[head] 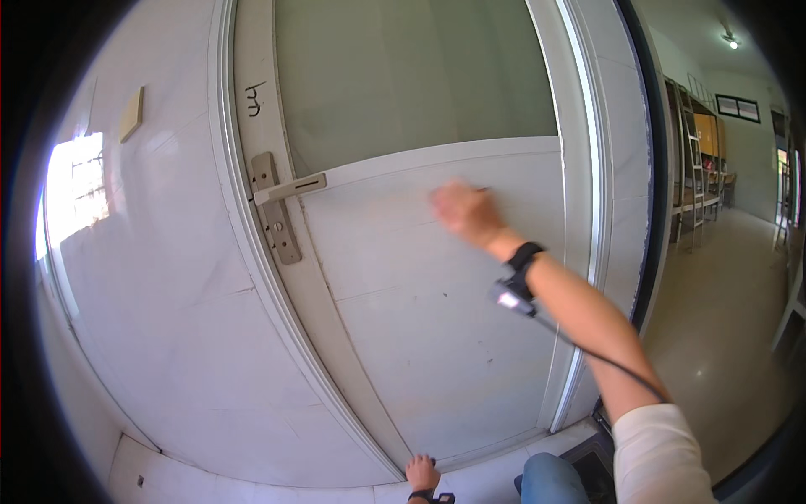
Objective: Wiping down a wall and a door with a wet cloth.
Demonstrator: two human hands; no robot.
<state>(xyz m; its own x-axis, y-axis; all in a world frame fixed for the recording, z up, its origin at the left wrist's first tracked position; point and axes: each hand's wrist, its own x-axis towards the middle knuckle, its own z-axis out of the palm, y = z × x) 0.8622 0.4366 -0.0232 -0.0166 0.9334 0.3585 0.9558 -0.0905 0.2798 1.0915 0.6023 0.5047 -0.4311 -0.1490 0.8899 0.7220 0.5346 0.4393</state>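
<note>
A closed white door (428, 252) with a frosted glass upper panel (415, 75) stands before me. Its lever handle (293, 188) sits on a metal lock plate (277, 220) near the left edge. My right hand (467, 211), blurred and with curled fingers, is raised in front of the panel below the glass, right of the handle. A small dark spot shows at its knuckles; whether it holds anything is unclear. Low at the bottom edge is my left hand (422, 471), fingers curled, with something dark at its fingertips that I cannot make out.
A black wrist strap with a cabled device (516, 301) is on my right forearm. Tiled wall (170, 283) flanks the door, with a pale switch plate (131, 114). At right, a doorway opens onto a room with a bunk bed (692, 151). A dark mat (589, 466) lies by my knee.
</note>
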